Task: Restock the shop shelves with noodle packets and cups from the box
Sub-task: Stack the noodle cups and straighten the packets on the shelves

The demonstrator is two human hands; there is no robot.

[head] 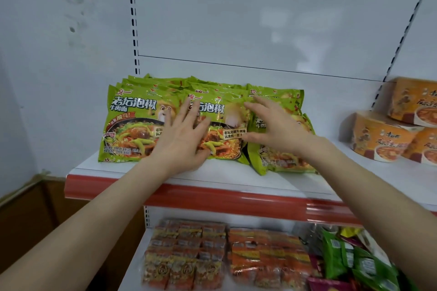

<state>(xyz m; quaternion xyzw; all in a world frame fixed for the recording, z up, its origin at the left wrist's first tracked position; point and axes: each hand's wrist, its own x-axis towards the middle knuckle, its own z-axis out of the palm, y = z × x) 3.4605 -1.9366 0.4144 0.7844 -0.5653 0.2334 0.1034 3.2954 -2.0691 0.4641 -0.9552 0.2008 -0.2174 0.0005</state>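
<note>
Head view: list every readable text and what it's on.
"统一": top-left corner of the left green packet.
"老坛泡椒" and "牛肉面": same packet's front.
"酸爽": its red banner.
"老坛泡椒牛肉面": white label on the middle green packet.
Orange cups: print blurred, unreadable.
Lower-shelf packets: blurred, unreadable.

Down low you've got rows of small orange sachets (189,255), redder packs (267,257) just beside them, and green snack bags (354,260) further right. Up top: white back panel (260,19), slotted upright (133,19), smudged wall (59,30) left.
</note>
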